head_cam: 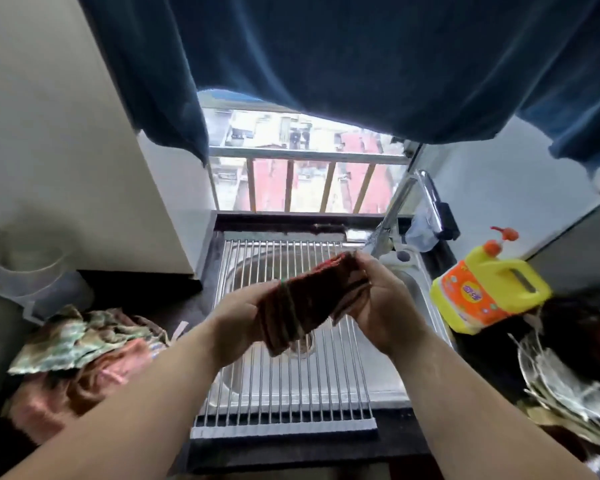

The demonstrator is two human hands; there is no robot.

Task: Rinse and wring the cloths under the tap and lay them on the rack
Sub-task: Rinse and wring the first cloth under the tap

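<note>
Head view over a kitchen sink. The person is holding a dark red striped cloth with both hands above the roll-up steel rack, which is lying across the stainless sink. The left hand is closing its grip around the cloth's lower left end, fingers wrapped under the fabric. The right hand is closing its grip on the upper right end, thumb on top and fingers curled beneath. The cloth is stretching in a bunched, folded band between the two hands, tilting up toward the right, and is hanging clear of the rack bars.

The chrome tap is rising at the sink's far right corner, its spout pointing away to the right of the cloth; whether water is running cannot be told. On the dark desk to the left, a heap of further cloths is lying, a green patterned one on top of pinkish ones. To the right of the sink a yellow detergent bottle with an orange pump is standing tilted. A dark blue curtain is hanging overhead before the window.
</note>
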